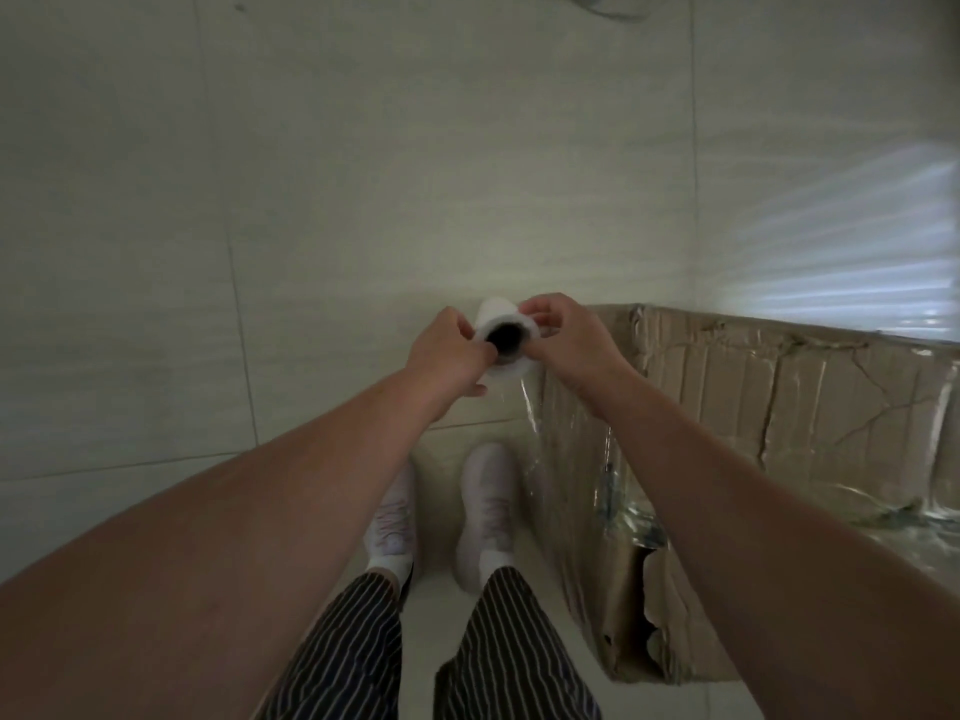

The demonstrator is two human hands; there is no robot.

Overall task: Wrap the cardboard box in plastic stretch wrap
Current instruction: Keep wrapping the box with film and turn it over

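A white roll of stretch wrap (pixel 497 315) with a dark hollow core is held up in front of me, its open end facing the camera. My left hand (pixel 451 351) grips its left side with a finger at the core's rim. My right hand (pixel 563 339) holds its right side, fingers curled over the top edge. A sheet of clear film (pixel 571 459) runs from the roll down and right onto the worn cardboard box (pixel 769 407), which stands on the floor at my right and shows shiny wrap on its side and top.
Pale floor tiles (pixel 311 200) stretch ahead and to the left. My two feet in white shoes (pixel 441 511) stand just left of the box's near corner. Bright striped light falls on the floor at the right (pixel 883 241).
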